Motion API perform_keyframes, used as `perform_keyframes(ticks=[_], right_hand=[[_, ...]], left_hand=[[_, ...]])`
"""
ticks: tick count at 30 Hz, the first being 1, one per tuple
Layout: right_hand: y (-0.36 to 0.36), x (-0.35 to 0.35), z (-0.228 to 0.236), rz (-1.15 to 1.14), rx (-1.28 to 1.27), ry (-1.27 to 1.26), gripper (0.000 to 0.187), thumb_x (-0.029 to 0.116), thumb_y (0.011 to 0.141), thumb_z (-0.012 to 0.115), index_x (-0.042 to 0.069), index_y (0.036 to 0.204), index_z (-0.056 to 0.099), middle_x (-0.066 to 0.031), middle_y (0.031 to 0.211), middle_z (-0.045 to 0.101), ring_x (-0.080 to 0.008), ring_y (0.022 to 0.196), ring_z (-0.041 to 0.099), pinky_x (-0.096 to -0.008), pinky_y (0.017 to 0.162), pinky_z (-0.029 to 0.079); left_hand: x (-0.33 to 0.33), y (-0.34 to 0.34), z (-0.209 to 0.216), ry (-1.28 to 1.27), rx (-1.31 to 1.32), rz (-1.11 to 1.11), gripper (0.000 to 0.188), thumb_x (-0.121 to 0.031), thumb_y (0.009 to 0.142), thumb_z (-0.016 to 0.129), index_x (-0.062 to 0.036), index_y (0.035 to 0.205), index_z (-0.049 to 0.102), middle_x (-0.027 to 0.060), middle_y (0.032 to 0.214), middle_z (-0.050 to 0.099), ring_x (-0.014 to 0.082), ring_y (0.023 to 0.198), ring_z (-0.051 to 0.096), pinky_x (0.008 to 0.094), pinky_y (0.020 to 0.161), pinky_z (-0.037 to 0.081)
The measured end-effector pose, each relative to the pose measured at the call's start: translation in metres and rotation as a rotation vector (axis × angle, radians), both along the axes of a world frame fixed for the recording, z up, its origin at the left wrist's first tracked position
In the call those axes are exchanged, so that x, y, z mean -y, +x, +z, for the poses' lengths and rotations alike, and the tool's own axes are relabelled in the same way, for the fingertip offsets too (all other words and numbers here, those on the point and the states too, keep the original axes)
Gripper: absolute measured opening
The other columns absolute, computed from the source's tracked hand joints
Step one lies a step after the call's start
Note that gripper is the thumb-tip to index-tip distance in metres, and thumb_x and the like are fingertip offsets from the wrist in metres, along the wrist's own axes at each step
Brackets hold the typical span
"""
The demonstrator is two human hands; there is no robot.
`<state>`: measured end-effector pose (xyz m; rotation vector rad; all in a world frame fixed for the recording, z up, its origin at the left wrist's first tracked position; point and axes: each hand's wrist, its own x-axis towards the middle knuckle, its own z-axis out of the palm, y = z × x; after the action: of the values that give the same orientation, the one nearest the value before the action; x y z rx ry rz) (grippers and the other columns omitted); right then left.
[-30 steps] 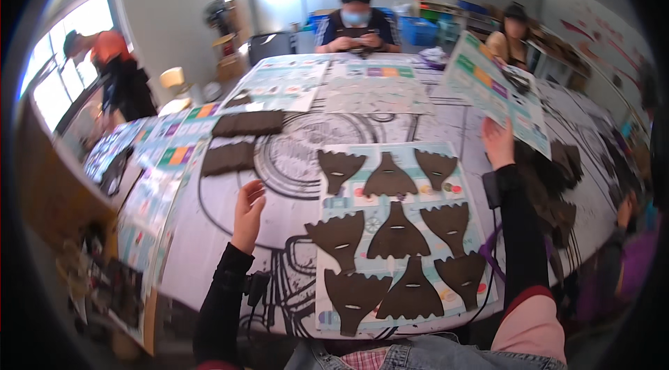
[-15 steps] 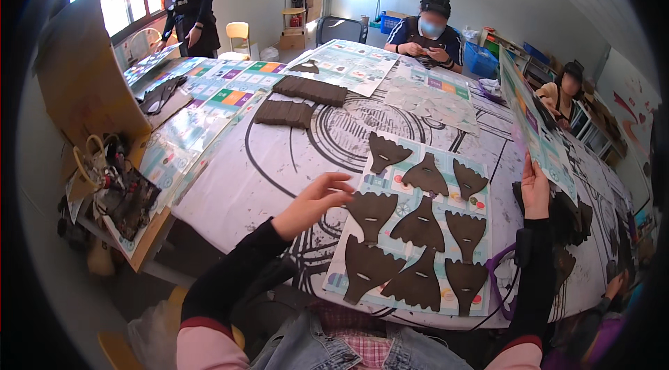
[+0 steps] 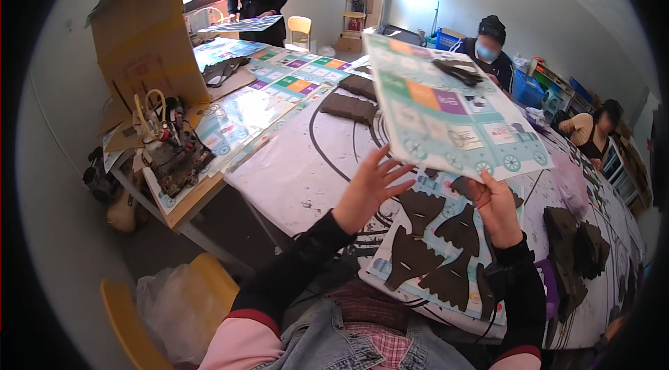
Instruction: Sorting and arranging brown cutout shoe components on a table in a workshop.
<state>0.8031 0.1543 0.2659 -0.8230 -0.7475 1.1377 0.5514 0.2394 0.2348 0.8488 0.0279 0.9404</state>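
Held sheet (image 3: 453,109) partly hides rear brown cutouts (image 3: 460,187).

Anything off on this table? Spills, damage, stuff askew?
The printed sheet in the right hand is tilted with dark pieces on it, unlike the flat sheet below. The white table cover looks speckled, possibly stained. No obvious spill.

My 2 forearms (image 3: 300,262) stretch up toward the printed sheet (image 3: 456,109). My right hand (image 3: 496,208) grips its near edge; my left hand (image 3: 369,192) is open, fingers (image 3: 375,162) spread, by its near left corner.
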Motion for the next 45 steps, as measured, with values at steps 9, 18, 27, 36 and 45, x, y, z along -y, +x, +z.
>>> perform_keyframes(ticks=[9, 18, 27, 36, 45], right_hand=[[-0.092, -0.02, -0.014, 0.18, 0.084, -0.115, 0.028, 0.013, 0.094, 0.047, 0.001, 0.119, 0.046, -0.0081, 0.112, 0.058, -0.0178, 0.1, 0.059, -0.0322, 0.083, 0.052], [-0.191, -0.097, -0.024, 0.386, 0.043, -0.028, 0.028, 0.017, 0.096, 0.045, 0.004, 0.12, 0.046, -0.0064, 0.111, 0.057, -0.0155, 0.096, 0.058, -0.0305, 0.081, 0.048], [-0.165, -0.156, 0.031, 0.502, 0.559, -0.114, 0.053, 0.049, 0.093, 0.045, 0.007, 0.124, 0.038, -0.0094, 0.101, 0.048, -0.0143, 0.082, 0.053, -0.0294, 0.075, 0.049], [0.025, 0.064, 0.056, -0.178, 0.537, -0.081, 0.054, 0.021, 0.093, 0.047, 0.006, 0.141, 0.028, 0.0015, 0.072, 0.049, -0.0027, 0.055, 0.039, -0.015, 0.048, 0.033], [0.112, 0.191, 0.013, -0.956, 0.547, -0.141, 0.046, 0.018, 0.098, 0.039, 0.02, 0.143, 0.031, 0.0054, 0.068, 0.032, -0.0004, 0.05, 0.024, -0.0145, 0.044, 0.024]], left_hand=[[0.036, -0.07, -0.023, 0.074, 0.03, 0.087, 0.079, -0.058, 0.088, 0.043, -0.0062, 0.143, 0.02, 0.0121, 0.143, 0.032, 0.0269, 0.132, 0.033, 0.0463, 0.108, 0.026], [-0.032, -0.053, -0.024, -0.163, -0.13, 0.591, 0.033, -0.017, 0.094, 0.049, -0.0029, 0.123, 0.046, 0.0064, 0.113, 0.057, 0.0155, 0.099, 0.056, 0.0307, 0.08, 0.044], [-0.173, -0.107, 0.011, -0.014, -0.117, 0.635, 0.036, -0.001, 0.09, 0.038, 0.0144, 0.122, 0.035, 0.0232, 0.119, 0.051, 0.0302, 0.106, 0.057, 0.0388, 0.091, 0.05], [-0.32, -0.171, 0.03, -0.041, -0.119, 0.809, 0.031, 0.004, 0.086, 0.038, 0.0191, 0.114, 0.037, 0.0276, 0.119, 0.048, 0.0383, 0.11, 0.053, 0.0467, 0.097, 0.047], [-0.375, -0.175, 0.025, -0.128, -0.062, 0.835, 0.031, 0.005, 0.086, 0.033, 0.018, 0.114, 0.036, 0.0272, 0.115, 0.05, 0.0394, 0.108, 0.053, 0.0476, 0.097, 0.047]])
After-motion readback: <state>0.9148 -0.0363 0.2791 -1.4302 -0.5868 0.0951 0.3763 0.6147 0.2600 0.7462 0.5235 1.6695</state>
